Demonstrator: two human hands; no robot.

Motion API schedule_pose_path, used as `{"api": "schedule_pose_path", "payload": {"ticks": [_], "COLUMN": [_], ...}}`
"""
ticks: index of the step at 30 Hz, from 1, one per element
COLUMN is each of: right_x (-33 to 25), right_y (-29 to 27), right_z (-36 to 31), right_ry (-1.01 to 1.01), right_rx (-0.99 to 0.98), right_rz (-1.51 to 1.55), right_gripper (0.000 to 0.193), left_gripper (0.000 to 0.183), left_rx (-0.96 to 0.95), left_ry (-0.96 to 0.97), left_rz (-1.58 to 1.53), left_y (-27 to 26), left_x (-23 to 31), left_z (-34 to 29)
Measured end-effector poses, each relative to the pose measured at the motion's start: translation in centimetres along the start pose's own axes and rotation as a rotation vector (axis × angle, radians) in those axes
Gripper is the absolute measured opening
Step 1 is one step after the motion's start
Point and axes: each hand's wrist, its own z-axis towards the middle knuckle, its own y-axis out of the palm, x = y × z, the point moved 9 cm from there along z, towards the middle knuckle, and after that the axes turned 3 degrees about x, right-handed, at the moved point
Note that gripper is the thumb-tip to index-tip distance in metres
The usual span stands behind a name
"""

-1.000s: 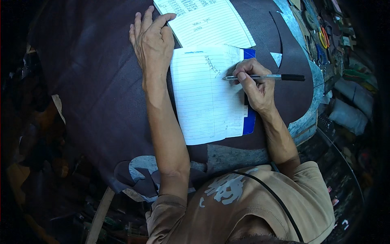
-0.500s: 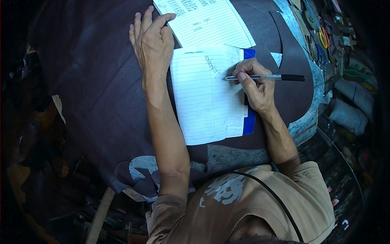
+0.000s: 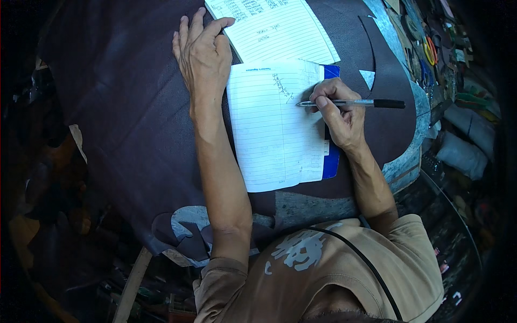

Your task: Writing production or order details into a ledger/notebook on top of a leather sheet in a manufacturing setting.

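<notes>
My right hand (image 3: 342, 110) is closed around a clear ballpoint pen (image 3: 353, 103) with a black cap on its rear end. The pen's tip points left at a lined page of the notebook (image 3: 264, 134), beside a short slanted line of handwriting. A blue cover edge shows along the notebook's right side. Just above it lies a second lined notebook (image 3: 291, 40), with writing at its top. My left hand (image 3: 205, 54) rests with fingers spread on the dark leather, its index finger and thumb by the left edge of that upper notebook.
A large dark brown leather sheet (image 3: 129, 107) covers most of the table, with cut-outs showing the grey tabletop (image 3: 312, 207). Scissors with orange-yellow handles (image 3: 430, 50) lie among tools at the far right. Grey wrapped bundles (image 3: 462, 155) sit below them.
</notes>
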Motion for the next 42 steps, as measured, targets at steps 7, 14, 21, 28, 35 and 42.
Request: {"api": "schedule_pose_path", "payload": {"ticks": [7,14,21,28,35,42], "right_x": [0.0,0.2,0.5,0.0,-1.8,-1.4], "right_y": [0.0,0.0,-0.1,-0.4,-0.5,-0.2], "right_z": [0.0,-0.1,-0.1,0.2,0.6,0.6], "right_ry": [0.001,0.01,0.032,0.034,-0.152,-0.13], "right_rx": [-0.001,0.0,0.018,0.011,0.076,0.078], "right_rz": [-0.012,-0.006,0.028,0.02,0.023,0.017], "right_gripper": [0.017,0.017,0.015,0.017,0.025,0.027], "left_gripper": [0.041,0.041,0.037,0.033,0.038,0.04], "left_rx": [-0.005,-0.001,0.009,0.019,-0.048,-0.04], "left_ry": [-0.004,-0.003,0.009,0.022,-0.076,-0.077], "left_rz": [0.002,-0.001,-0.005,0.006,0.015,0.031], "left_y": [0.0,0.0,0.1,-0.6,-0.3,-0.5], "left_x": [0.0,0.0,0.0,0.6,0.6,0.5], "left_z": [0.0,-0.1,0.0,0.2,0.0,0.2]}}
